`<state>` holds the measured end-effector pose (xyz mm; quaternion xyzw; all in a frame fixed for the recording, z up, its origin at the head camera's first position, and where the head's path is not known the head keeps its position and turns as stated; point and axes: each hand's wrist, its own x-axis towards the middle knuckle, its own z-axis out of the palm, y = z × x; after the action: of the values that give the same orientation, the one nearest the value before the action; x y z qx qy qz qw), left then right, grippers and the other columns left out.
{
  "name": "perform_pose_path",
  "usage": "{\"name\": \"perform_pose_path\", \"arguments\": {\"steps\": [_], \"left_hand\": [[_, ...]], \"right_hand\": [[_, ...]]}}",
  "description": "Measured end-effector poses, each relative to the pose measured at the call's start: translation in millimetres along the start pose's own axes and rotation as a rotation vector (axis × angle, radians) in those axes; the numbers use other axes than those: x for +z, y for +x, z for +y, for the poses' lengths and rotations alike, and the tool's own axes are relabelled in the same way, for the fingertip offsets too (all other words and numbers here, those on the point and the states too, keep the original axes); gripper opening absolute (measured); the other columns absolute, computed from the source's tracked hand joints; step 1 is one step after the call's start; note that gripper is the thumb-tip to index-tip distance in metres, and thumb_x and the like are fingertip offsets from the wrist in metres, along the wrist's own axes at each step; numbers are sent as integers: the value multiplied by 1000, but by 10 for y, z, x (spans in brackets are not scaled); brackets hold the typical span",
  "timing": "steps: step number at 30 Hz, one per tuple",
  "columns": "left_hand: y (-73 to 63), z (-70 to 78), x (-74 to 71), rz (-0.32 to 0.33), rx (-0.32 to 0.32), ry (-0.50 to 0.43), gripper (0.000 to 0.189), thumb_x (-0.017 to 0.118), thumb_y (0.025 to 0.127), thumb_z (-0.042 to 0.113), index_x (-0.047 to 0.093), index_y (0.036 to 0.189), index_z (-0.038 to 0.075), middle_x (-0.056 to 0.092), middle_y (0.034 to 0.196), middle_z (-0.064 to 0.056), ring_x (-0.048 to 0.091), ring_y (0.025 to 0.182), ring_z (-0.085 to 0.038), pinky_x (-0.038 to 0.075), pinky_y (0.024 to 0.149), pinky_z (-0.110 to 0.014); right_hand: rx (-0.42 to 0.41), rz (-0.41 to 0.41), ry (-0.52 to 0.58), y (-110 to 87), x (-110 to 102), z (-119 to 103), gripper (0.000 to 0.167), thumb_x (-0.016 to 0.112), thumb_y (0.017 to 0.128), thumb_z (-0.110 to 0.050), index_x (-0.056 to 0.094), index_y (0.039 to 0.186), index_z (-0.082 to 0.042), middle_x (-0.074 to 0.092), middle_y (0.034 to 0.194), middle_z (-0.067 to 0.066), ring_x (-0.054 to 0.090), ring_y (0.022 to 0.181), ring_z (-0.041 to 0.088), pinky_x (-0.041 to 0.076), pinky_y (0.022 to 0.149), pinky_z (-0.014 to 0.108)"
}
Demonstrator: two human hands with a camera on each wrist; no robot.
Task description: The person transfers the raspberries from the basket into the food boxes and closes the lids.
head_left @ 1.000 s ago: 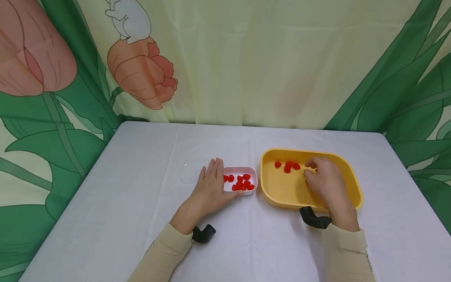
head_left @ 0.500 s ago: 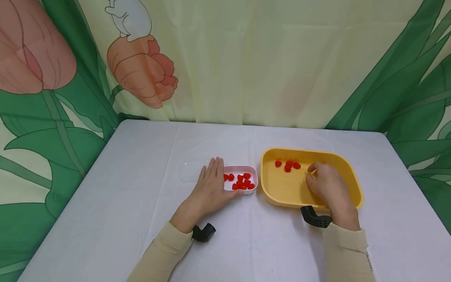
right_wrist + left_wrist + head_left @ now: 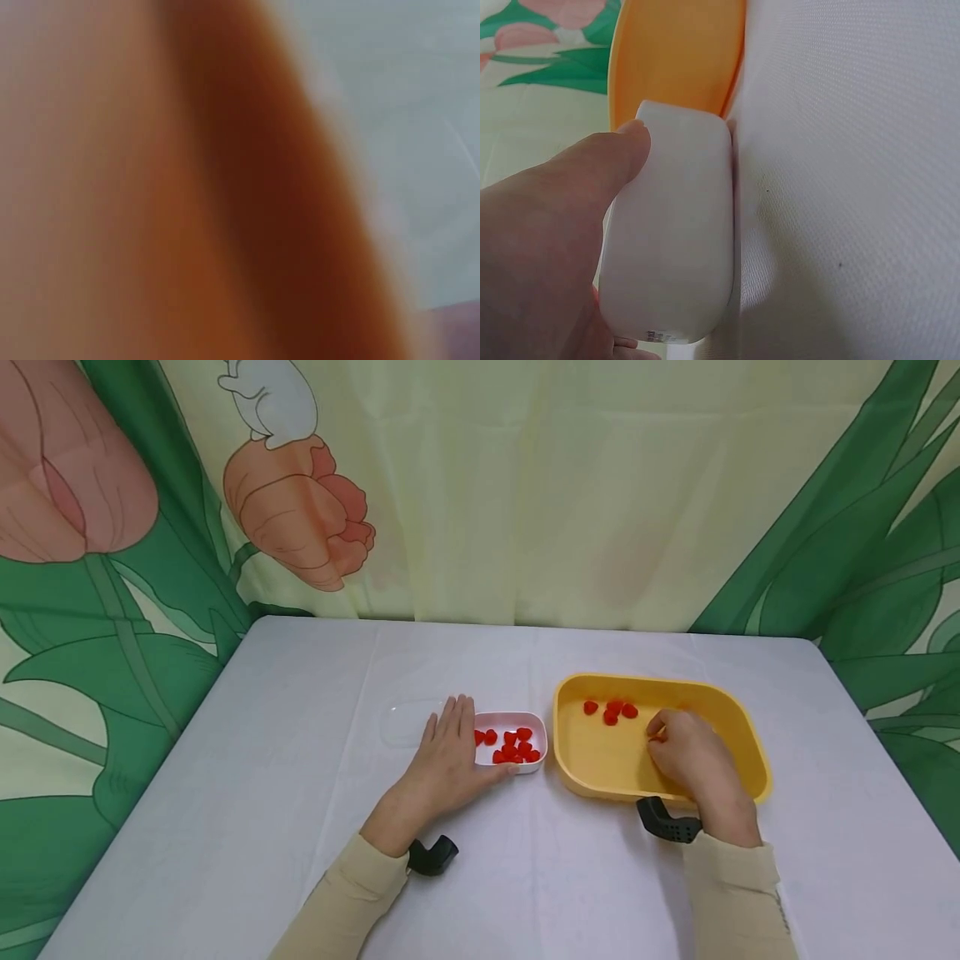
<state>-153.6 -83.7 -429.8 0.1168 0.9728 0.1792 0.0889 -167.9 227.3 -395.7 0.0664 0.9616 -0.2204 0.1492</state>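
In the head view my left hand (image 3: pixel 442 768) rests against a small white-pink box (image 3: pixel 545 743), its fingers straight along the left end and the thumb along the near side. The left wrist view shows the thumb at the rim of this box (image 3: pixel 675 225). Several small red pieces (image 3: pixel 509 750), roughly heart-shaped, lie inside it. My right hand (image 3: pixel 693 752) is down in a yellow tray (image 3: pixel 600 789), thumb and forefinger pinching a small red piece (image 3: pixel 657 739), mostly hidden by the fingers. More red pieces (image 3: pixel 611 710) lie toward the tray's back left.
A clear, transparent lid (image 3: pixel 401 724) lies on the white-covered table (image 3: pixel 315 735) to the left of my left hand. The yellow tray stands just right of the small box. A printed curtain (image 3: pixel 525 493) hangs behind the table. The right wrist view is mostly blurred.
My right thumb and forefinger have come together on a small red piece inside the yellow tray. The left hand and the small box stay where they were.
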Motion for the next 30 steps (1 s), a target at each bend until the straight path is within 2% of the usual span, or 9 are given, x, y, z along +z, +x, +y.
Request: {"name": "perform_pose_path", "arguments": {"steps": [5,22,30], "left_hand": [[1,1,3,-4,-3,-8,114,64,81,69,10,159,4,14,167,-14,9,155,-32,11,125,-52],[-14,-8,-1,-8,2,-12,114,63,82,69,10,159,3,13,167,-15,8,156,-32,11,125,-52],[-18,-5,-5,-8,0,-12,114,63,82,68,10,159,3,13,167,-15,8,155,-32,12,125,-52]], "right_hand": [[-2,-5,-1,-1,5,-7,23,61,90,-5,64,110,6,59,99,22,49,90,35,46,75,38],[-5,1,9,-7,19,-11,21,62,92,-8,65,108,5,60,96,20,51,87,32,44,72,34],[-13,26,40,-7,1,-37,22,60,92,-7,66,108,7,63,98,22,54,85,31,49,71,30]]}}
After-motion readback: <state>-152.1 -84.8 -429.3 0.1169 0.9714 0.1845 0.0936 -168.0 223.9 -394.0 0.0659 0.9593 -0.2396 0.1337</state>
